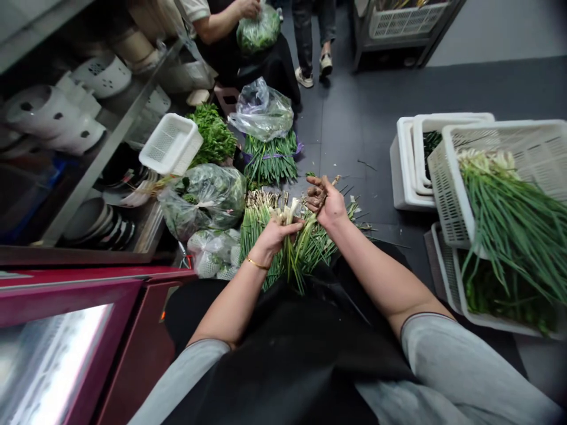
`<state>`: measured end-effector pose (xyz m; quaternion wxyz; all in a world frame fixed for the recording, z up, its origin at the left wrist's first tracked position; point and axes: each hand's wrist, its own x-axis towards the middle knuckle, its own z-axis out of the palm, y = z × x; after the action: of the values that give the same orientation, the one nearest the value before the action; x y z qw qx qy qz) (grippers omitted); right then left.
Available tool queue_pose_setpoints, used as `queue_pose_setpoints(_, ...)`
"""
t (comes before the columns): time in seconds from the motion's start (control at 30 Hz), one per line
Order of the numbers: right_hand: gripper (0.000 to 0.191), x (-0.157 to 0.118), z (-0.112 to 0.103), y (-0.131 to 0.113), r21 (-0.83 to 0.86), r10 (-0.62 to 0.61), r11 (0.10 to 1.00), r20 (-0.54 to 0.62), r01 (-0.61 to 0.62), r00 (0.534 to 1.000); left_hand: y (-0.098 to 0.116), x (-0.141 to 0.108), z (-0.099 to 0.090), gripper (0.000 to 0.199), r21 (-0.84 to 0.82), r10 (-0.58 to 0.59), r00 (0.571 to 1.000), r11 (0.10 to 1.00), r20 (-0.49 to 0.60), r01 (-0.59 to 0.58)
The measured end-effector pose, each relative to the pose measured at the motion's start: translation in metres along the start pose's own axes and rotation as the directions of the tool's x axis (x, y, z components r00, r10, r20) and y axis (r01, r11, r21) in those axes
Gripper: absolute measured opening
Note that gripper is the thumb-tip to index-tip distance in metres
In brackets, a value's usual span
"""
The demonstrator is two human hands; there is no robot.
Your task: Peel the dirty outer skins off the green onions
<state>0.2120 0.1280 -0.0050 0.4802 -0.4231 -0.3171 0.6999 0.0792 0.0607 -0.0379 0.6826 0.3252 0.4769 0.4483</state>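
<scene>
My left hand is closed around a small bunch of scallions, white root ends up and green leaves hanging down. Just to its right, my right hand is raised palm-up with dirt on its loosely bent fingers, which stand apart. No scallion shows clearly in it. Under and behind both hands lies a pile of scallions on the floor, roots pointing away from me. Loose leaves and trimmings are scattered to the right of the pile.
Bagged greens, leafy herbs and a white basket stand left, beside shelves of dishes. Tied green stalks lie ahead. Right, a white crate holds scallions. A co-worker sits ahead with a bag; another person's legs are beyond.
</scene>
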Motion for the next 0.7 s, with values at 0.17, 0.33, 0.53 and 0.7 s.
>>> queue_pose_setpoints(0.17, 0.052, -0.002, -0.009, -0.004, -0.228, -0.011, 0.972, 0.191, 0.055, 0.982, 0.005, -0.003, -0.008, 0.036, -0.021, 0.074, 0.993, 0.997, -0.093, -0.076)
queue_pose_setpoints(0.33, 0.036, -0.004, -0.016, -0.003, -0.549, 0.069, 0.817, 0.398, 0.177, 0.915, 0.016, -0.002, -0.01, 0.033, -0.072, 0.111, 0.969, 0.989, -0.219, -0.13)
queue_pose_setpoints(0.53, 0.022, 0.002, -0.032, -0.032, -0.822, 0.176, 0.461, 0.455, 0.335, 0.873, 0.03, -0.008, -0.042, 0.027, -0.104, 0.042, 0.977, 0.992, -0.209, -0.065)
queue_pose_setpoints(0.7, 0.04, 0.004, -0.073, -0.053, -0.819, 0.256, 0.447, 0.502, 0.359, 0.826, 0.042, -0.014, -0.085, 0.026, -0.191, -0.043, 0.969, 0.982, -0.244, -0.005)
